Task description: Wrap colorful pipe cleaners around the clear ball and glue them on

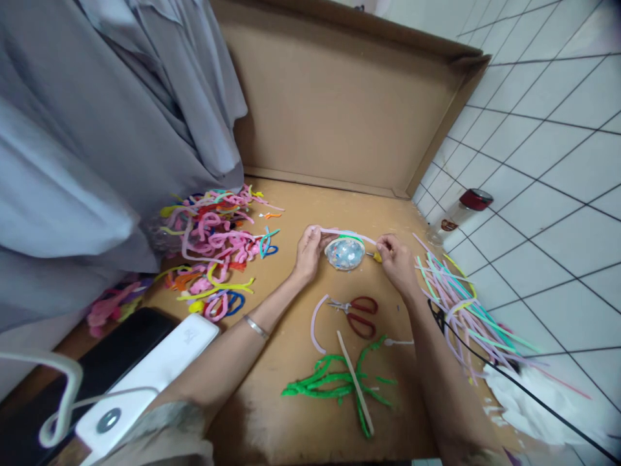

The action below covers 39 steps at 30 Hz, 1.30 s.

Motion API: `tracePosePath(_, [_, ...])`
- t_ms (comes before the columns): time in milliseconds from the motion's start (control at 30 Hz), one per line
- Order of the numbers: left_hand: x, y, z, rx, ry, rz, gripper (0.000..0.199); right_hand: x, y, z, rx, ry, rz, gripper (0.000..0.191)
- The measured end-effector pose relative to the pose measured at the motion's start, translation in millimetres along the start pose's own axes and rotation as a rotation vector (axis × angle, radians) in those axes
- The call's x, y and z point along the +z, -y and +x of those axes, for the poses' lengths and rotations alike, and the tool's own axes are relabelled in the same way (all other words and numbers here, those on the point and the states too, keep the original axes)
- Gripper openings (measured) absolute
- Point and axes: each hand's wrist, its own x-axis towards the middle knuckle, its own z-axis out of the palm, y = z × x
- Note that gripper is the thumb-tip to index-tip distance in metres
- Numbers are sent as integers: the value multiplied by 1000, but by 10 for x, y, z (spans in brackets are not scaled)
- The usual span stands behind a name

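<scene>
A pale lilac pipe cleaner [347,233] is stretched in a slight arc between my two hands. My left hand [308,252] is closed on its left end, and my right hand [395,259] pinches the right end. Just below the strip sits a round, shiny, clear-looking piece [345,254] with a pale rim and some green at its top edge; my left fingers are close beside it. By my right fingertips shows a small yellow thing [377,257], its kind unclear. Nearer to me lie red-handled scissors [361,317] and a loose curved lilac pipe cleaner [316,327].
Green pipe-cleaner stems [323,385] lie in front under a pale stick [356,385]. Colourful pipe-cleaner pieces [218,236] are heaped left, near a white device [150,382]. Long pipe cleaners [451,304], a black cable [524,395] and a red-lidded jar [460,217] are right. Cardboard [339,110] stands behind.
</scene>
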Motion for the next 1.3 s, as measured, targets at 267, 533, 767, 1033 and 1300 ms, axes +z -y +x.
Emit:
tracePosePath(267, [0, 11, -23, -82, -57, -18, 37, -47, -24, 17, 3, -57, -58, 10])
tracePosePath(533, [-6, 30, -26, -113, -70, -30, 34, -38, 162, -39, -108, 104, -4, 13])
tracePosePath(767, [-18, 38, -34, -141, -86, -43, 32, 13, 121, -49, -56, 153, -22, 12])
tracePosePath(1033, [-71, 41, -18, -165, -237, 30, 25, 89, -54, -22, 90, 123, 317, 14])
tracePosePath(1300, [-166, 179, -115, -191, -95, 300, 18, 163, -103, -3, 260, 49, 610, 17])
